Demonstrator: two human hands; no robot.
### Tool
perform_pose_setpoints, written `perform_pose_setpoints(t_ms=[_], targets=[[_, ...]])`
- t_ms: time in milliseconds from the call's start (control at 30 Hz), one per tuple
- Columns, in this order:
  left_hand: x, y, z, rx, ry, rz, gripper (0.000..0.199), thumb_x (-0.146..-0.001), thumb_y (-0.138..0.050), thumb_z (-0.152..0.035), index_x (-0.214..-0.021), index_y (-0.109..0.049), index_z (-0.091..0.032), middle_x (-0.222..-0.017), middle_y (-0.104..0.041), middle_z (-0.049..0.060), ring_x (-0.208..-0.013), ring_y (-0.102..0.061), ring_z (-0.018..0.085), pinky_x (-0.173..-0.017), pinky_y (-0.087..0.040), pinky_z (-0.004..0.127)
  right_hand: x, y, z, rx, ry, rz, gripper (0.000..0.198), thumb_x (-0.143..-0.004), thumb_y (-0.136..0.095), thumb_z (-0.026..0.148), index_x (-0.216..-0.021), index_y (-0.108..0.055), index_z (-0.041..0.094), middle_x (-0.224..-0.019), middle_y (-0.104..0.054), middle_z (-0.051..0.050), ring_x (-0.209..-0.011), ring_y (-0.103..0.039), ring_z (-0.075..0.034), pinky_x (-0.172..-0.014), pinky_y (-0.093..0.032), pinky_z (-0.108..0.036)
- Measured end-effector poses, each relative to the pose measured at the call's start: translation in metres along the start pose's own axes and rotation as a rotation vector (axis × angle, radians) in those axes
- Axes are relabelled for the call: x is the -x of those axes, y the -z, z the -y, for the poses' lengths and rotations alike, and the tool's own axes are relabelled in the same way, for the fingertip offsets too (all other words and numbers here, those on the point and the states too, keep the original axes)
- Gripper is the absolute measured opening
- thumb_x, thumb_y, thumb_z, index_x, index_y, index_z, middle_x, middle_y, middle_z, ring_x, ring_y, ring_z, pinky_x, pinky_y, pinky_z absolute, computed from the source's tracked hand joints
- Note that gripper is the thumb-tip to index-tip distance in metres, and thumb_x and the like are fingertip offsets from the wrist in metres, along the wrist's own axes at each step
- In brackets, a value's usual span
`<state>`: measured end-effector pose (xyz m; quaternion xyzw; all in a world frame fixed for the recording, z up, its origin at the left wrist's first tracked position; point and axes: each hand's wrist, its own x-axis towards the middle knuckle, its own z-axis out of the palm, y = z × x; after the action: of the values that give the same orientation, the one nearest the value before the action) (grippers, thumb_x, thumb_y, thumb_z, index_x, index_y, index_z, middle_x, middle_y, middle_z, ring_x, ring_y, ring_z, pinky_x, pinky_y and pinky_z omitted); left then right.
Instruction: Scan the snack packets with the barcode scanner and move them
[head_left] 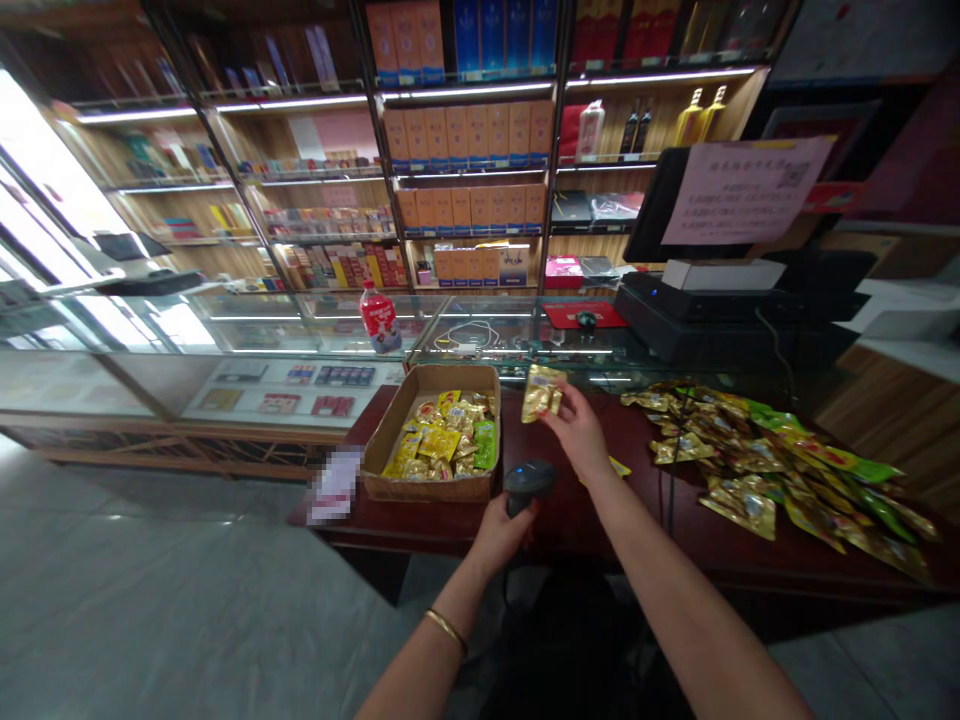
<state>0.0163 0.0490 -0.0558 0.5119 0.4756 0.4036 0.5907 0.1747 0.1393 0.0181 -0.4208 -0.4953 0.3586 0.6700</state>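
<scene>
My left hand (504,532) is wrapped round the handle of a dark barcode scanner (529,476) above the table's front edge. Between the fingers of my right hand (577,430) is a small gold snack packet (541,393), held up just right of the cardboard box (433,488). Gold, yellow and green packets (439,441) fill much of that open box. A yellow packet (618,468) lies on the table, partly hidden behind my right forearm. Further right spreads a heap of gold and green packets (757,455).
The dark red table (637,530) abuts a glass counter (315,330). A red bottle (379,318), a white cable (469,338), a mouse (586,320) and a monitor with a paper sign (742,195) stand or lie behind. A paper (335,485) lies left of the box.
</scene>
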Motion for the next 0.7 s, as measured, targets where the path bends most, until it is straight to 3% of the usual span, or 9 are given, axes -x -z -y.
perform_pose_setpoints(t_ms=[67,133,200,267,367,467,600,700], targets=[[0.000,0.002,0.001,-0.012,0.005,0.000,0.034,-0.075,-0.071,-0.047,-0.082,-0.057,-0.017,-0.049,-0.056,-0.005,-0.038,-0.050,0.011,-0.039,-0.040,0.021,-0.010,-0.031,0.009,0.041,0.028,0.100,0.058,-0.075,-0.071,0.035,-0.131,-0.059,0.028,-0.140,-0.060,-0.007,-0.121,-0.062,-0.025,-0.100,-0.053,-0.043],[0.000,0.002,0.000,-0.023,0.013,-0.005,0.034,-0.075,-0.071,-0.046,-0.085,-0.058,-0.017,-0.049,-0.057,-0.005,-0.038,-0.051,0.011,-0.039,-0.040,0.021,-0.009,-0.036,0.006,0.209,0.071,0.137,0.046,-0.078,-0.067,0.034,-0.123,-0.065,0.027,-0.139,-0.059,-0.007,-0.124,-0.060,-0.026,-0.100,-0.053,-0.043],[0.000,0.002,-0.001,-0.032,0.019,-0.011,0.033,-0.076,-0.071,-0.046,-0.084,-0.058,-0.016,-0.048,-0.057,-0.005,-0.037,-0.050,0.011,-0.038,-0.039,0.021,0.003,-0.014,-0.004,0.440,0.107,0.100,0.040,-0.081,-0.061,0.033,-0.120,-0.067,0.024,-0.131,-0.064,-0.009,-0.120,-0.061,-0.027,-0.102,-0.051,-0.045],[0.001,0.002,-0.003,-0.033,0.027,-0.008,0.032,-0.075,-0.071,-0.045,-0.082,-0.059,-0.016,-0.048,-0.056,-0.004,-0.036,-0.050,0.011,-0.038,-0.038,0.020,0.021,0.024,-0.018,0.706,0.089,-0.020,0.042,-0.085,-0.055,0.034,-0.123,-0.066,0.019,-0.124,-0.067,-0.013,-0.118,-0.061,-0.029,-0.104,-0.047,-0.047],[0.002,0.001,-0.005,-0.019,0.026,0.000,0.034,-0.074,-0.074,-0.046,-0.080,-0.060,-0.016,-0.049,-0.057,-0.004,-0.037,-0.050,0.010,-0.038,-0.037,0.019,0.053,0.079,-0.035,1.136,-0.104,-0.254,0.051,-0.090,-0.052,0.038,-0.133,-0.059,0.011,-0.125,-0.064,-0.022,-0.121,-0.057,-0.037,-0.102,-0.043,-0.052],[0.002,0.001,-0.005,0.001,0.018,-0.008,0.038,-0.072,-0.076,-0.050,-0.078,-0.059,-0.016,-0.049,-0.056,-0.004,-0.037,-0.051,0.010,-0.038,-0.037,0.019,0.080,0.102,-0.047,1.422,-0.220,-0.327,0.062,-0.092,-0.052,0.046,-0.141,-0.051,0.007,-0.131,-0.059,-0.029,-0.125,-0.051,-0.044,-0.098,-0.040,-0.061],[0.001,0.001,-0.005,-0.003,0.026,-0.028,0.040,-0.071,-0.076,-0.052,-0.080,-0.059,-0.017,-0.049,-0.057,-0.004,-0.036,-0.050,0.010,-0.037,-0.036,0.020,0.095,0.096,-0.059,1.555,-0.141,-0.255,0.058,-0.092,-0.052,0.046,-0.137,-0.054,0.009,-0.137,-0.055,-0.031,-0.128,-0.047,-0.045,-0.101,-0.029,-0.071],[0.002,0.001,-0.006,-0.038,0.018,-0.022,0.037,-0.073,-0.074,-0.050,-0.079,-0.059,-0.017,-0.048,-0.057,-0.004,-0.036,-0.049,0.010,-0.038,-0.035,0.020,0.097,0.094,-0.062,1.396,-0.055,-0.177,0.046,-0.093,-0.050,0.040,-0.130,-0.058,0.013,-0.127,-0.065,-0.024,-0.124,-0.054,-0.039,-0.103,-0.032,-0.066]])
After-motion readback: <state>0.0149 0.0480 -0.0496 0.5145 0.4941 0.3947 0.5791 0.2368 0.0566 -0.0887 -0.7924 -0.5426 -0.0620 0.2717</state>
